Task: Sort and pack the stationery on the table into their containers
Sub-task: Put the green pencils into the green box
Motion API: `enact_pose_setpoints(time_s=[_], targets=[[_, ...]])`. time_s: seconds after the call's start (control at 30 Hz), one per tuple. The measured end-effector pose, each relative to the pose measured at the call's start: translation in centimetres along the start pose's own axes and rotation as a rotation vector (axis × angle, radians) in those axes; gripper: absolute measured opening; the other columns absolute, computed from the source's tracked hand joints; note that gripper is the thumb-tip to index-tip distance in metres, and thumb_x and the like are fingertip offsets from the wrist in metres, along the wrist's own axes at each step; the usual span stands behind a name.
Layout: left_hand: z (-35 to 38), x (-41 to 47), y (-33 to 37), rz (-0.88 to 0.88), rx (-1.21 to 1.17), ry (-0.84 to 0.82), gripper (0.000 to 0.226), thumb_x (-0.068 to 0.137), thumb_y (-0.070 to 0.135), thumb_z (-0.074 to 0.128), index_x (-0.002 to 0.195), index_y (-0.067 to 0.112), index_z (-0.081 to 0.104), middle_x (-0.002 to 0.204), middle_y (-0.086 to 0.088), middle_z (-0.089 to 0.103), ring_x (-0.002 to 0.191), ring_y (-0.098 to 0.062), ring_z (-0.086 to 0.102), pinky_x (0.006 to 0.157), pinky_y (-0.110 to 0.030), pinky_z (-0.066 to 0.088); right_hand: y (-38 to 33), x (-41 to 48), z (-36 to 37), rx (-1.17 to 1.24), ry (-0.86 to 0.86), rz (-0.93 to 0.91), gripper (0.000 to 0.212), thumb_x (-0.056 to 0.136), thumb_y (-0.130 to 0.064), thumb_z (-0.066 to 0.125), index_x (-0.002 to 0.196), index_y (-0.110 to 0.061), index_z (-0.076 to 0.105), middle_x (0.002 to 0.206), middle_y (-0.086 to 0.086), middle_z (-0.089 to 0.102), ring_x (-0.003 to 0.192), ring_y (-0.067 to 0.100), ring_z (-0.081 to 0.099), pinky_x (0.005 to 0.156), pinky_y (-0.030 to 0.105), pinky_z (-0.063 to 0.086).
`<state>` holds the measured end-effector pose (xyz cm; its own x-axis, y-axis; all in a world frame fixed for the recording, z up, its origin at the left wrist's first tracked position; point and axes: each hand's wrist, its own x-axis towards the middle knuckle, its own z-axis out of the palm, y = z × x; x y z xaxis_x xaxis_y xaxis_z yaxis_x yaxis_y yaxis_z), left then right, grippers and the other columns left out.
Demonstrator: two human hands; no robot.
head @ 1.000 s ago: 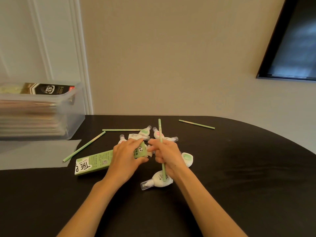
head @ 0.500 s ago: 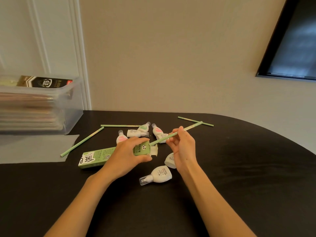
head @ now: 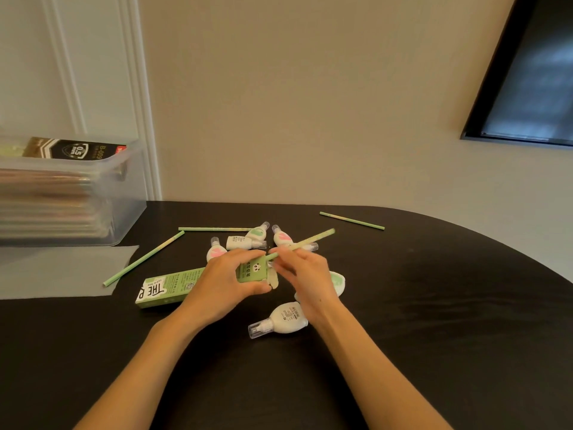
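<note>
Pencils, green, four in all: held pencil (head: 319, 238), plus three loose on the dark surface (head: 434, 305), namely right pencil (head: 352, 220), middle pencil (head: 217, 229) and left pencil (head: 142, 259). White bottles with clear caps: seven countable, some half hidden; nearest bottle (head: 285, 318) lies just beside the right wrist. Green box (head: 173, 285), one, flat on the surface, reads "THE P…", with a QR code and a panda face near its open end. Left hand (head: 229, 280) has its grip curled round that end. Right hand (head: 307, 274) has its grip pinching the held pencil, lower tip at the box mouth, the rest sticking out up-right. Clear bin (head: 124, 209) at left holds a black box (head: 77, 149) marked "0.5 mm" and "B-009" on a blurred stack. Pale sheet (head: 62, 271) lies before the bin.
</note>
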<state>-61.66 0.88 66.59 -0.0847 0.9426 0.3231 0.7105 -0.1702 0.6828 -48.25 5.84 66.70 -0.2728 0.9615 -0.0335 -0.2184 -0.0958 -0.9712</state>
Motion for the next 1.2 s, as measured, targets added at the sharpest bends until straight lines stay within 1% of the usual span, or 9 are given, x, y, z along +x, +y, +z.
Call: enact_pose_setpoints(time_s=[0.1,0.27,0.47,0.6,0.73,0.9,0.97,1.1,1.2], targets=[[0.1,0.1,-0.3,-0.005,0.020,0.021,0.063,0.075,0.026,0.075,0.133,0.024,0.049,0.133,0.007,0.049,0.118,-0.004,0.039,0.092,-0.017,0.028,0.4,0.1,0.4,-0.078,-0.043,0.096,0.019,0.090,-0.012,0.057,0.107,-0.006,0.065,0.094,0.006,0.069,0.087,0.014,0.066,0.077,0.022,0.053],[0.2,0.2,-0.3,-0.059,0.088,0.033,0.066,0.077,0.029,0.073,0.136,0.023,0.046,0.137,0.004,0.047,0.127,-0.013,0.038,0.099,-0.027,0.032,-0.8,0.7,-0.4,0.085,0.295,-0.008,0.020,0.096,-0.013,0.049,0.116,-0.017,0.047,0.086,0.004,0.063,0.067,0.009,0.062,0.059,0.017,0.053],[0.5,0.3,0.0,-0.052,0.114,0.041,0.066,0.077,0.028,0.073,0.137,0.019,0.045,0.138,0.002,0.047,0.129,-0.014,0.038,0.100,-0.027,0.031,0.3,0.2,-0.1,-0.208,0.276,-0.193,0.012,0.090,-0.009,0.058,0.100,-0.009,0.065,0.078,0.000,0.068,0.069,0.007,0.068,0.066,0.018,0.056],[1.3,0.6,0.4,-0.025,0.142,0.029,0.056,0.077,0.029,0.074,0.129,0.019,0.055,0.125,0.003,0.056,0.120,-0.015,0.045,0.097,-0.028,0.035,1.3,0.3,1.0,-0.593,0.227,-0.237,0.025,0.091,-0.015,0.054,0.074,-0.006,0.070,0.072,0.011,0.067,0.068,0.016,0.060,0.071,0.035,0.051],[1.7,1.7,1.0,0.003,0.220,0.041,0.037,0.079,0.030,0.072,0.113,0.019,0.063,0.110,0.000,0.062,0.104,-0.015,0.054,0.086,-0.027,0.039,0.8,0.8,0.7,-0.556,0.098,-0.122,0.027,0.093,-0.015,0.047,0.099,0.002,0.068,0.095,0.018,0.065,0.083,0.017,0.051,0.075,0.029,0.046],[1.6,4.8,2.2,-0.029,0.457,0.031,0.054,0.084,0.039,0.064,0.133,0.022,0.048,0.122,-0.001,0.055,0.114,-0.018,0.048,0.096,-0.032,0.034,-2.0,5.0,-1.2,-0.433,0.191,0.200,0.026,0.093,-0.015,0.051,0.115,-0.005,0.060,0.113,0.010,0.061,0.105,0.020,0.057,0.093,0.031,0.048],[1.7,6.6,2.6,-0.031,0.528,0.012,0.054,0.086,0.039,0.062,0.134,0.021,0.046,0.120,-0.001,0.054,0.112,-0.019,0.048,0.094,-0.032,0.035,-2.9,7.1,-2.8,-0.459,0.233,0.137,0.025,0.094,-0.012,0.047,0.113,-0.006,0.062,0.114,0.011,0.061,0.105,0.019,0.057,0.096,0.033,0.046],[2.1,11.1,3.1,0.010,0.698,-0.063,0.051,0.087,0.039,0.060,0.132,0.019,0.047,0.124,-0.002,0.052,0.115,-0.021,0.048,0.096,-0.033,0.034,-3.4,11.8,-6.0,-0.713,0.382,-0.035,0.026,0.097,-0.012,0.041,0.109,-0.006,0.062,0.111,0.009,0.062,0.089,0.015,0.052,0.082,0.029,0.042],[2.7,14.3,3.2,0.006,0.700,-0.059,0.051,0.086,0.035,0.063,0.132,0.018,0.048,0.126,-0.002,0.052,0.117,-0.021,0.047,0.096,-0.033,0.034,-2.8,16.4,-8.6,-1.077,0.327,-0.040,0.038,0.095,-0.012,0.041,0.132,-0.008,0.047,0.135,0.010,0.048,0.124,0.026,0.042,0.099,0.037,0.038]])
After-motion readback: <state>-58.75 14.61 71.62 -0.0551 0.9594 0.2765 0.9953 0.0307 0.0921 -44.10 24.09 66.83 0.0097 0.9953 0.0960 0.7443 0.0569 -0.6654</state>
